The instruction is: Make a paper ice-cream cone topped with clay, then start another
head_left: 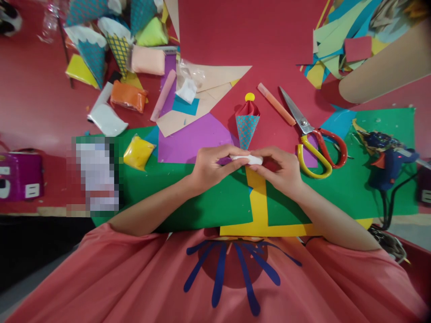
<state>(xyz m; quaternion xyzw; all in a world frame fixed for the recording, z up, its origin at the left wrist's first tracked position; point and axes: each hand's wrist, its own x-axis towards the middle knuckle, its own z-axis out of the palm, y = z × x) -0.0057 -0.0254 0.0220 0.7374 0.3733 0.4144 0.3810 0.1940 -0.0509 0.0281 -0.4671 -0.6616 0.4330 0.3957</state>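
Observation:
A small flattened piece of white modelling clay (253, 159) is pinched between the fingertips of both hands. My left hand (215, 163) grips its left end, and my right hand (283, 170) has the right end. Just beyond my fingers lies a little paper cone (248, 128) with a blue and red pattern, a red folded top and a yellow ball (249, 97) at its tip. To the right rest large scissors (305, 125) with one red and one yellow handle, blades apart. An orange stick (276, 104) lies beside their blades.
Several patterned cones (90, 51) with white tops lie at the back left, near clay packs such as an orange one (129, 96). A yellow pack (138, 152) sits left of my hands. A glue gun (390, 166) stands right; paper scraps (340, 40) and a cardboard tube (387, 67) lie behind.

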